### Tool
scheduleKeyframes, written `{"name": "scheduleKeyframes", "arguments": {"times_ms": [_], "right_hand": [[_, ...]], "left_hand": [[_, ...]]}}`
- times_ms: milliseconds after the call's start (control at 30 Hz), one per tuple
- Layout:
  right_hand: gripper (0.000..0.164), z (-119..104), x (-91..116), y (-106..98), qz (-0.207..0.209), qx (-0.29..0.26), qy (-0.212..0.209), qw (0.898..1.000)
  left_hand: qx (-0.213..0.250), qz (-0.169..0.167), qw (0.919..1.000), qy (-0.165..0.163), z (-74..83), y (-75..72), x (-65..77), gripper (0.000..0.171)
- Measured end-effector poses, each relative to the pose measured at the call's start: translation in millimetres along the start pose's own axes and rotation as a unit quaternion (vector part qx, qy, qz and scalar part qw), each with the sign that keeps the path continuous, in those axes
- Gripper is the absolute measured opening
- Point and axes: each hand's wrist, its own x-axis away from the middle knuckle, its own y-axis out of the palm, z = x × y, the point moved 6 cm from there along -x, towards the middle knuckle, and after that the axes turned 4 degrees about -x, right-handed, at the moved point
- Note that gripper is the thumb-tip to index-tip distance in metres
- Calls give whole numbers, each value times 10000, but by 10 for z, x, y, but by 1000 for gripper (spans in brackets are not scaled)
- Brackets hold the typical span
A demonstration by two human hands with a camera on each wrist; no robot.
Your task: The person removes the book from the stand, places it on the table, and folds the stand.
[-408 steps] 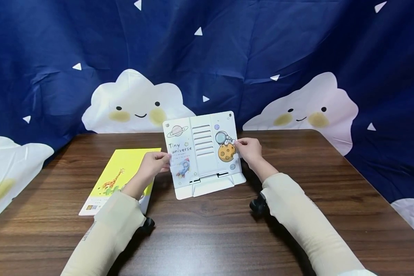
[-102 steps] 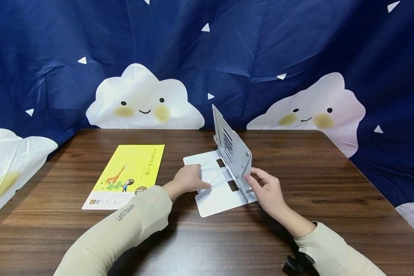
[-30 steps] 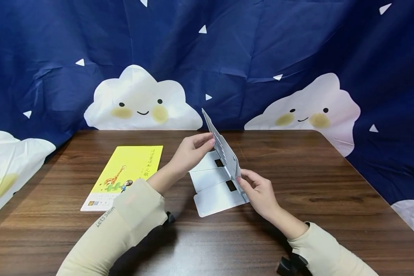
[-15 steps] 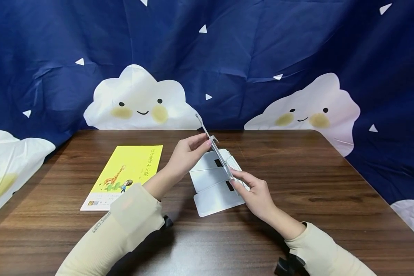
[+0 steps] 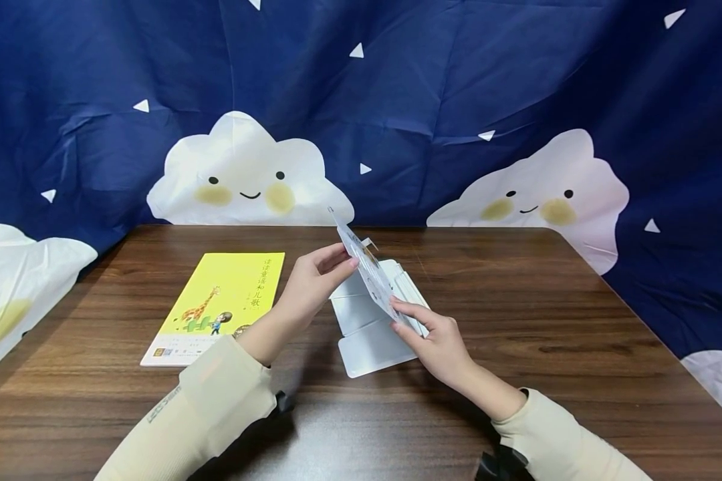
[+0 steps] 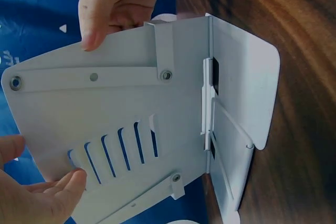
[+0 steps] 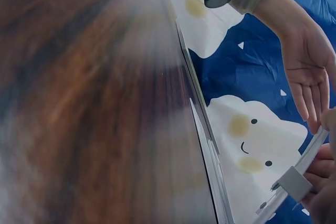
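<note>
A white metal book stand rests on the table, its base plate (image 5: 373, 351) flat and its hinged back panel (image 5: 367, 270) tilted up over the base, leaning left. My left hand (image 5: 313, 277) pinches the panel's upper edge between thumb and fingers. Lower down, my right hand (image 5: 436, 337) pinches the near side edge. In the left wrist view the panel (image 6: 126, 98) shows its slots and two riveted metal strips, and a bent wire (image 6: 233, 121) lies over the base. The right wrist view shows the panel edge-on, with a small bracket (image 7: 295, 183).
A yellow book (image 5: 241, 280) with a giraffe on its cover lies left of the stand, partly behind my left forearm. Brown wooden table (image 5: 547, 321) extends to the right. A blue curtain (image 5: 391, 80) with clouds hangs behind.
Earlier the stand was held up folded, then stood on the table. My left hand moved from base to panel. Within the last second the panel has swung left, both hands moving with it.
</note>
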Motion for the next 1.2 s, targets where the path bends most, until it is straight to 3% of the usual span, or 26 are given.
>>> {"name": "scheduleKeyframes", "arguments": {"times_ms": [300,500,767,1200], "right_hand": [[31,118,32,109,-270,-100,-120,9995],[34,97,30,181,-585,70,36,9983],[34,73,34,267,-903,422,-259,9947],[37,84,67,412,-1437,886,-32,9856]], "left_hand": [[-196,231,9988,-396,-78,-142,86,39],[-154,212,9972,-697,-153,-232,151,37],[-352,116,9919,-1216,-272,-336,260,39],[-821,1,9883,-1284,-473,-417,398,27]]}}
